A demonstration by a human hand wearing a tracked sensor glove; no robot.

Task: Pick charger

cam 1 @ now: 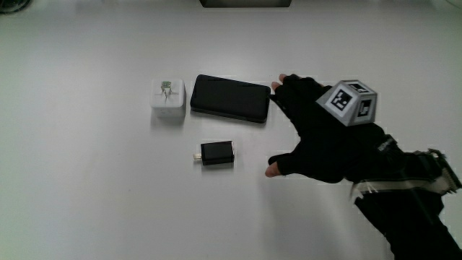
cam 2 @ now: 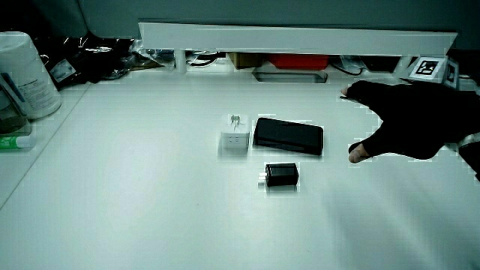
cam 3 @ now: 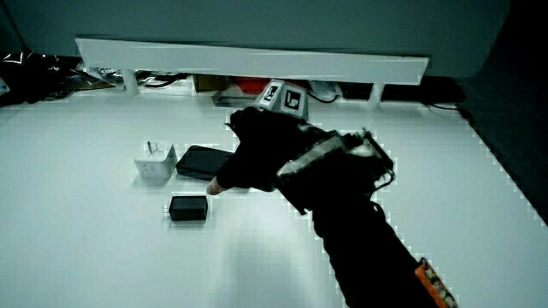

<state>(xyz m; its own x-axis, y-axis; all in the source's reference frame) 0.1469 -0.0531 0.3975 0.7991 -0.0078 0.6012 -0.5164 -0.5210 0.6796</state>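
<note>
spread hand (cam 1: 317,137) beside black charger (cam 1: 217,153), prongs pointing away from hand

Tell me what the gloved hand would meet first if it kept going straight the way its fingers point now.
Likely the black power bank: the hand is open beside it, fingertips near its end. The thumb points toward the black charger. How high the hand is stays unclear.
</note>
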